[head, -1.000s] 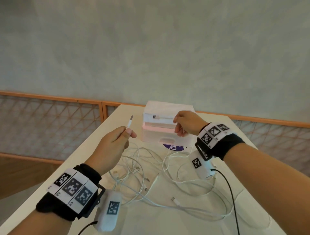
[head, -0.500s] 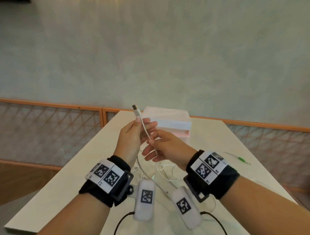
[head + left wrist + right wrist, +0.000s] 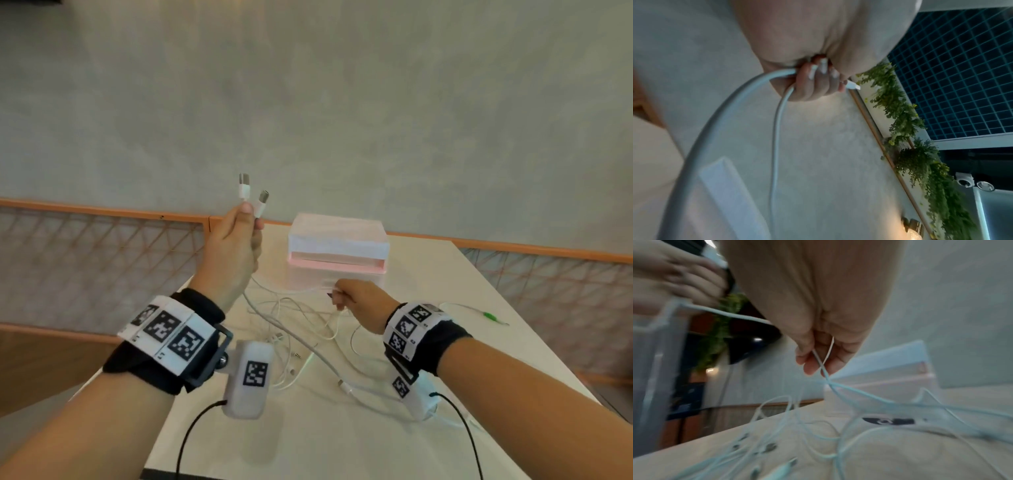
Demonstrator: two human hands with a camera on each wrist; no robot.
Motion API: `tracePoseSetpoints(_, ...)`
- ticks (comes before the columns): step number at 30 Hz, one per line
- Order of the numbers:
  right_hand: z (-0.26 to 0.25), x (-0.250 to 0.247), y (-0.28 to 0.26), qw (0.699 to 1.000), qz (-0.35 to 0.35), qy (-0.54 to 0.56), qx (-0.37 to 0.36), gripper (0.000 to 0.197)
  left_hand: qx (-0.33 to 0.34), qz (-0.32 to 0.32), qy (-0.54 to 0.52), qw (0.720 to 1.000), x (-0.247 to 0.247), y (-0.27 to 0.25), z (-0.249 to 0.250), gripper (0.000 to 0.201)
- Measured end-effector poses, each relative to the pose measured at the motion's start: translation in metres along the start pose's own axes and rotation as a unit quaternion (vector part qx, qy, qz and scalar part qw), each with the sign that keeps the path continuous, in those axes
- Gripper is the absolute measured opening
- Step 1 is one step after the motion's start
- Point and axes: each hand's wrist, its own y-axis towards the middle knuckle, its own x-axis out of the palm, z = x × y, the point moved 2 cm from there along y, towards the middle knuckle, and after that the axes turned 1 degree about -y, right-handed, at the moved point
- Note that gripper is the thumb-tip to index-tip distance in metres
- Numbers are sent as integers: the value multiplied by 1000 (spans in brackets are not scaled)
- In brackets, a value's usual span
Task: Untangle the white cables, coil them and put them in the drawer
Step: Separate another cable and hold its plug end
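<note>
My left hand (image 3: 239,233) is raised above the table and grips a white cable, with two plug ends (image 3: 251,193) sticking up out of the fist. In the left wrist view two strands of that white cable (image 3: 777,129) hang down from the curled fingers (image 3: 813,84). My right hand (image 3: 349,298) is lower, just in front of the drawer box (image 3: 337,253), and pinches thin white cable strands (image 3: 823,363) between thumb and fingers. A tangle of white cables (image 3: 294,329) lies on the table between my wrists. The pink-and-white drawer box shows a pink slot at its front.
The white table (image 3: 445,274) ends at its left edge close to my left arm. A small green-tipped cable (image 3: 486,315) lies at the right. An orange-framed mesh railing (image 3: 102,246) and a grey wall stand behind the table.
My hands were together at one cable; my left hand has risen, now showing two plug ends, while my right hand dropped to the table and pinched strands near the drawer box.
</note>
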Motion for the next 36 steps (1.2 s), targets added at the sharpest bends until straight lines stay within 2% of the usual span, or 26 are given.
tracePoseSetpoints(2, 20, -7, 8, 998, 39, 42, 36, 28, 12, -1, 8, 1000, -8, 1, 9, 35)
tracePoseSetpoints(4, 26, -21, 16, 996, 67, 10, 51, 22, 18, 7, 15, 1000, -14, 0, 13, 35)
tracePoseSetpoints(7, 24, -42, 26, 992, 89, -77, 38, 16, 17, 32, 41, 998, -23, 1, 12, 35)
tracePoseSetpoints(9, 27, -52, 30, 982, 89, -160, 38, 19, 22, 44, 71, 996, -31, 3, 10, 34)
tracePoseSetpoints(13, 51, -65, 23, 954, 66, -274, 102, 20, 44, 54, 130, 989, -47, 6, 9, 34)
tracePoseSetpoints(15, 59, -74, 19, 958, 90, -236, 135, 20, 50, 61, 140, 987, -51, 5, 10, 34)
tracePoseSetpoints(18, 60, -91, 16, 972, 180, -55, 141, 23, 53, 59, 173, 982, -54, 5, 8, 35)
tracePoseSetpoints(20, 47, -106, 14, 965, 240, 10, 108, 23, 49, 42, 188, 980, -52, 3, 6, 41)
tracePoseSetpoints(22, 32, -123, 10, 955, 288, 31, 64, 19, 40, 22, 184, 982, -47, 1, 4, 46)
tracePoseSetpoints(25, 7, -144, 4, 944, 328, 23, -17, 25, 41, -2, 167, 985, -36, 1, -2, 29)
tracePoseSetpoints(28, -21, -142, -4, 958, 272, -33, -90, 25, 52, -31, 184, 981, -20, -1, -7, 29)
tracePoseSetpoints(31, -48, -117, -15, 977, 126, -115, -131, 23, 90, -40, 240, 966, 6, -8, -3, 32)
tracePoseSetpoints(33, -60, -99, -24, 975, 54, -146, -159, 20, 113, -67, 283, 950, 26, -16, -1, 33)
tracePoseSetpoints(36, -67, -86, -36, 977, 36, -121, -173, 11, 92, -150, 321, 930, 45, -19, -8, 38)
